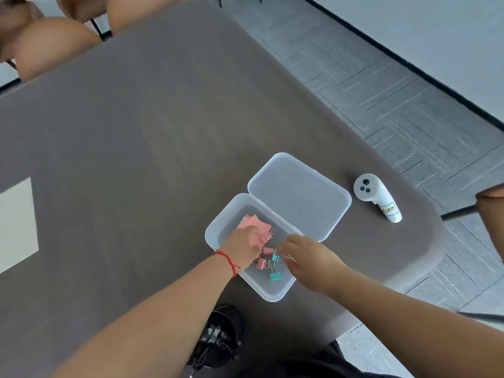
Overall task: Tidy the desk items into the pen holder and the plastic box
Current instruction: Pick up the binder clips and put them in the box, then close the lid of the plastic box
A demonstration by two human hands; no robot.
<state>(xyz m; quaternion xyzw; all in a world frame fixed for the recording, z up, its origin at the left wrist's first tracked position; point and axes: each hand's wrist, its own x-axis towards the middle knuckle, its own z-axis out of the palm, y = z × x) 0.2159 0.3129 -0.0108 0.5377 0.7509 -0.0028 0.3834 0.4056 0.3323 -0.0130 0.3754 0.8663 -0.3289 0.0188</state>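
Apparently light and springy: teal metal binder clip (275, 257), pinched by right hand (309, 261) over translucent plastic box (218, 227) near tabletop's right edge; best gripped by body. Left hand (242, 246) inside, grip unclear.

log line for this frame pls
phase: loading clips | left hand: in box, over pink notes | right hand: pinching teal clip over box | lid: open | pen holder: near edge

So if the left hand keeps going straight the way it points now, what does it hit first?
Probably the pink sticky notes in the plastic box: the left hand reaches up and right over the binder clips, fingertips near the notes. Depth is unclear.
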